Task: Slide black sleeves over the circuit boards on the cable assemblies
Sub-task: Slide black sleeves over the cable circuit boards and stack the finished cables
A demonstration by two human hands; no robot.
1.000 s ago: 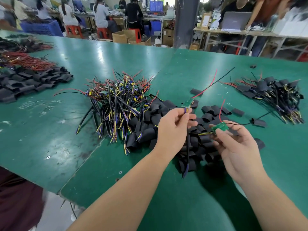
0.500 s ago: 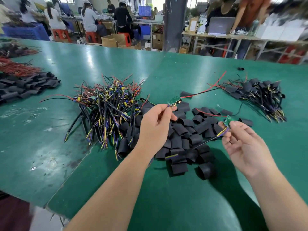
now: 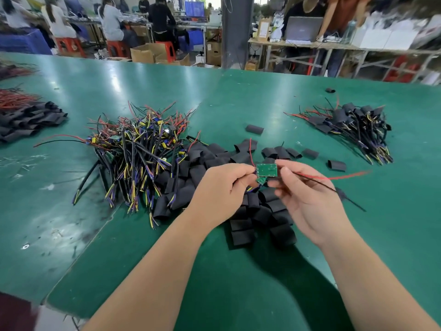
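Note:
Between my two hands is a small green circuit board (image 3: 266, 169) with a second, smaller green board (image 3: 261, 180) just below it. My left hand (image 3: 220, 191) pinches the boards' left side where the wires join. My right hand (image 3: 303, 195) pinches the larger board's right edge, and a red and a black wire (image 3: 334, 178) trail off to the right over its fingers. Under both hands lies a heap of loose black sleeves (image 3: 238, 168). Left of it is a pile of bare cable assemblies (image 3: 136, 149).
A pile of sleeved assemblies (image 3: 350, 125) lies at the far right. More black sleeves (image 3: 31, 120) and red wires sit at the left edge. The green table (image 3: 226, 96) ends near me at the lower left. People work at benches behind.
My hands have come together: the two boards, held apart before, now meet between them. The red and black wires now trail to the right.

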